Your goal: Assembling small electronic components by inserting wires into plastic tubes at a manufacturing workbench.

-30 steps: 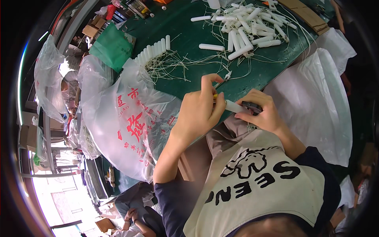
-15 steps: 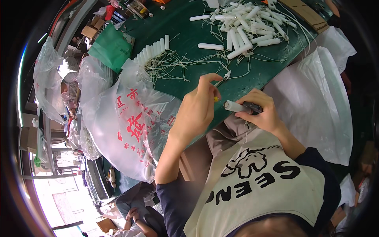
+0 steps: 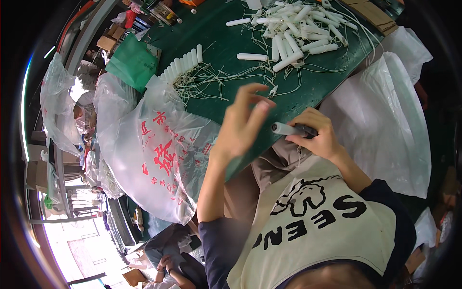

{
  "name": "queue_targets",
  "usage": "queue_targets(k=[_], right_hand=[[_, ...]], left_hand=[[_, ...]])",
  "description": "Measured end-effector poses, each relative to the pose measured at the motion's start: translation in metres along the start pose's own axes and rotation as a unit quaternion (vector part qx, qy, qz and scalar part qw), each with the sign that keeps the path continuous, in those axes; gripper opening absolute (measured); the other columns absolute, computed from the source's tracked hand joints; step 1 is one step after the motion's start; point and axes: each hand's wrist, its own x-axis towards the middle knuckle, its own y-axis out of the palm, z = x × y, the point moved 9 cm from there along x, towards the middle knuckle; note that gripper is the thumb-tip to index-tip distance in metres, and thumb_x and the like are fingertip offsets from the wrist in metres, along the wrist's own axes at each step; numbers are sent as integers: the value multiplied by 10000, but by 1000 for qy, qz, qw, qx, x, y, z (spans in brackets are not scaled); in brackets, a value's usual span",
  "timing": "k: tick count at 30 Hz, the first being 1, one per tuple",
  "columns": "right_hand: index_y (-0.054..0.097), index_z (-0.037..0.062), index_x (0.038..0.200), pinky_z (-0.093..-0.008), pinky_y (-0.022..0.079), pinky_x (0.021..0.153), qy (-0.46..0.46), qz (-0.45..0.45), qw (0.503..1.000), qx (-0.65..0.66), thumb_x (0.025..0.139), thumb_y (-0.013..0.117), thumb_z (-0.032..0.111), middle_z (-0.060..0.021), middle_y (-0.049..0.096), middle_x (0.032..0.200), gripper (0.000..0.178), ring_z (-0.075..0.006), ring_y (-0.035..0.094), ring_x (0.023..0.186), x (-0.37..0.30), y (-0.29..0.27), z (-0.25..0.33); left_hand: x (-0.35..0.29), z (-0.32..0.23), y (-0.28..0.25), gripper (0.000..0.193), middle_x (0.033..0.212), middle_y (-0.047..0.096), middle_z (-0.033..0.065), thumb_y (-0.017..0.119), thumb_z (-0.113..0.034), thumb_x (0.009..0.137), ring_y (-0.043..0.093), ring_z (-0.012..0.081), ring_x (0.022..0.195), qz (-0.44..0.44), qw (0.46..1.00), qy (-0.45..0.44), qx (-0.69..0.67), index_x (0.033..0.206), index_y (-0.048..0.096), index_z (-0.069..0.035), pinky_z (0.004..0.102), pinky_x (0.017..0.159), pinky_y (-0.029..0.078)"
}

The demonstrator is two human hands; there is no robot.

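Observation:
My right hand (image 3: 320, 132) grips a white tube (image 3: 285, 129) with a dark round end, together with a small black object (image 3: 305, 130) whose kind I cannot make out. A thin cord hangs below that hand. My left hand (image 3: 240, 120) is raised over the table's edge, left of the tube and apart from it. Motion blurs it, but thumb and fingers stand apart with nothing visible between them. Beyond it lies a small white connector (image 3: 273, 90) on a cord. A row of white tubes (image 3: 185, 62) with tangled cords lies farther left on the green table (image 3: 216, 48).
A heap of white corded tubes (image 3: 293, 36) covers the far right of the table. A clear plastic bag with red print (image 3: 139, 144) bulges at the left, near a green bag (image 3: 132, 62). White sheeting (image 3: 380, 125) drapes at the right. Another person's hands (image 3: 165, 264) show lower left.
My left hand has moved away from the tube and its thumb has spread; a small yellow thing by its fingers no longer shows. My right hand still holds the tube. The view has shifted slightly.

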Motion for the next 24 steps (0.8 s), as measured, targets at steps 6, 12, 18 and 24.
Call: queue_targets(k=[6,12,18,24], right_hand=[[644,21,828,-312,433,656,42,-33,998,19,622,767,63,-71,640,778,244,-220,561,705,-1,-9,-11],[646,21,836,-312,433,653,33,-27,999,6,621,772,70,-76,640,775,254,-224,563,705,-2,-8,-10],[644,19,841,-307,433,655,48,-28,998,-1,622,772,73,-79,633,769,259,-234,565,709,-5,-11,-16],[641,15,839,-313,436,665,45,-39,998,-13,616,775,72,-89,628,784,266,-236,566,715,-5,-16,-17]], left_hand=[[1,48,-19,230,859,623,105,654,-209,779,563,215,687,-80,925,47,370,910,602,-27,318,598,453],[8,62,-5,167,751,609,111,666,-193,754,572,261,703,-78,935,33,343,805,631,-37,362,635,461],[7,54,-16,171,773,650,95,642,-189,786,585,204,665,-96,943,-63,312,844,661,-30,287,622,457],[-6,43,14,250,759,611,23,655,-239,820,504,72,666,22,952,-221,-210,838,645,10,202,626,412]])
